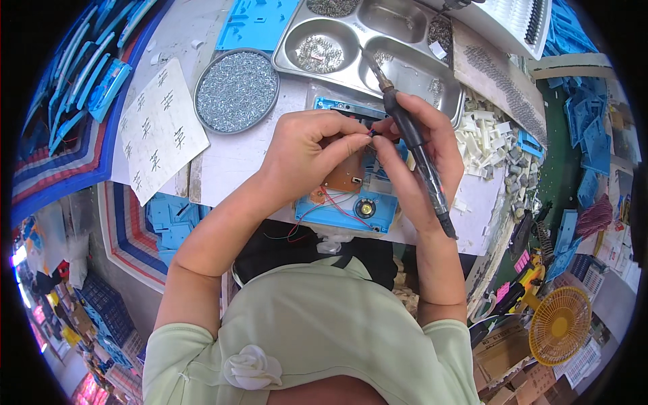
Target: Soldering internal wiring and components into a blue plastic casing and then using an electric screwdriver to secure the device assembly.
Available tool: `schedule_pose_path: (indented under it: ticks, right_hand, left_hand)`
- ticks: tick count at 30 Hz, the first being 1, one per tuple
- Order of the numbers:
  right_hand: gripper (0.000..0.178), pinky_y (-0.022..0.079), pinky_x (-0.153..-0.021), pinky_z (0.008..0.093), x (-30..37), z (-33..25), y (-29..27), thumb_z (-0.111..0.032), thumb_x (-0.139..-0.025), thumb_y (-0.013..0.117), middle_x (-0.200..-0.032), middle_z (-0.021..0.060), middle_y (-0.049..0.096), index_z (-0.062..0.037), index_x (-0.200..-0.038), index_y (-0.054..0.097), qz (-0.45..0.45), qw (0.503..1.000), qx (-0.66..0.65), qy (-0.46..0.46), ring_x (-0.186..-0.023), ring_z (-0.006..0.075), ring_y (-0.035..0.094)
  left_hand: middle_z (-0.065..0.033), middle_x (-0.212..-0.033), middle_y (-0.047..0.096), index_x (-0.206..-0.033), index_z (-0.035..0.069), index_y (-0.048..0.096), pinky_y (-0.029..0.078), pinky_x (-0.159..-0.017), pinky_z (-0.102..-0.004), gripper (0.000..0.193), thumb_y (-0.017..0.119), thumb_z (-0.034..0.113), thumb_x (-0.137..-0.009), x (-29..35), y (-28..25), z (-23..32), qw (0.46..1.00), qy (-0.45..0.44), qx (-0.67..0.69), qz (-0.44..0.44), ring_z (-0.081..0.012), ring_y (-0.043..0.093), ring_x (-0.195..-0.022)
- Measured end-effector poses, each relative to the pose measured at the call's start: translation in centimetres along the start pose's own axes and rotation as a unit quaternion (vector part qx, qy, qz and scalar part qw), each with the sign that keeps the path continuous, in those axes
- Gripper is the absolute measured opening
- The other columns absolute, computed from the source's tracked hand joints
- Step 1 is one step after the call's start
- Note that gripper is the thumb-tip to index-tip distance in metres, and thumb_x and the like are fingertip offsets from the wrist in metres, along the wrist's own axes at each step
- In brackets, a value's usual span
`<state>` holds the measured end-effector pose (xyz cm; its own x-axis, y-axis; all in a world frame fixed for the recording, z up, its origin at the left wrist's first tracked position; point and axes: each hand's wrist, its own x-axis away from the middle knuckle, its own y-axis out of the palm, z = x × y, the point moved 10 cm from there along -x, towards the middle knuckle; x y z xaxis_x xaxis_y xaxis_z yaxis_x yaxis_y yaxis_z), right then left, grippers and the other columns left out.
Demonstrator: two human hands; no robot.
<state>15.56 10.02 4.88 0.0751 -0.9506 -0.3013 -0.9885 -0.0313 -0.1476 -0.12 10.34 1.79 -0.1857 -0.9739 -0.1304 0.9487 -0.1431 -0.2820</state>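
Some wire work, we judged, was in hand over the blue casing (385,214), our side of the steel tray (391,16); our left hand (307,145) pinched a small dark piece (372,133), perhaps a wire end; our right hand (440,145) grasped the soldering iron (403,121); the next move seemingly called for a steady pinch and a lowered iron; the casing lay open, brown board (346,177) and speaker (365,208) bared.

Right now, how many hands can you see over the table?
2. The left hand is pinched shut over the blue case. The right hand is close beside it, holding a black-handled soldering iron. I see no others.
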Motion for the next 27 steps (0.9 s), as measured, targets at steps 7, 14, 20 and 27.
schedule_pose_path:
  ticks: [7,14,20,27]
  right_hand:
    - [0.044,0.054,-0.078,0.0275,-0.3,0.0,0.0,0.007,-0.083,0.074,-0.101,0.009,0.067,-0.0053,-0.124,0.066,0.002,0.999,0.031,-0.008,-0.089,0.0159,0.069]
    - [0.04,0.054,-0.078,0.0296,1.1,-0.5,-1.8,0.005,-0.082,0.076,-0.105,0.0108,0.07,-0.0058,-0.12,0.069,0.047,0.991,0.121,-0.042,-0.087,0.0197,0.068]
    - [0.038,0.051,-0.074,0.0292,2.9,-3.9,-6.2,0.005,-0.08,0.079,-0.096,0.0141,0.069,0.0034,-0.116,0.067,0.057,0.986,0.118,-0.104,-0.084,0.0192,0.065]
    - [0.034,0.047,-0.06,0.0286,4.2,-5.2,-5.7,0.006,-0.078,0.078,-0.08,0.0136,0.065,0.0039,-0.11,0.065,-0.017,0.978,0.16,-0.132,-0.066,0.0206,0.06]
  left_hand:
    - [-0.0084,-0.08,0.074,-0.096,0.0,0.077,0.053,-0.062,-0.0266,0.015,0.076,0.014,-0.09,0.0,0.2,-0.7,0.997,-0.059,0.035,-0.03,-0.0115,0.067,-0.067]
    - [-0.0049,-0.08,0.064,-0.091,0.0,0.073,0.049,-0.06,-0.027,0.008,0.074,0.008,-0.088,-0.3,0.5,1.0,0.999,0.014,-0.024,-0.041,-0.0112,0.062,-0.068]
    - [-0.0075,-0.076,0.056,-0.081,0.0,0.068,0.045,-0.055,-0.0307,0.008,0.072,0.006,-0.083,-0.2,1.7,1.1,0.988,0.05,-0.14,-0.048,-0.0169,0.057,-0.061]
    - [-0.0077,-0.074,0.055,-0.076,-0.001,0.064,0.044,-0.055,-0.0321,0.014,0.071,0.009,-0.083,-0.4,1.7,0.9,0.986,0.036,-0.153,-0.054,-0.0184,0.057,-0.061]
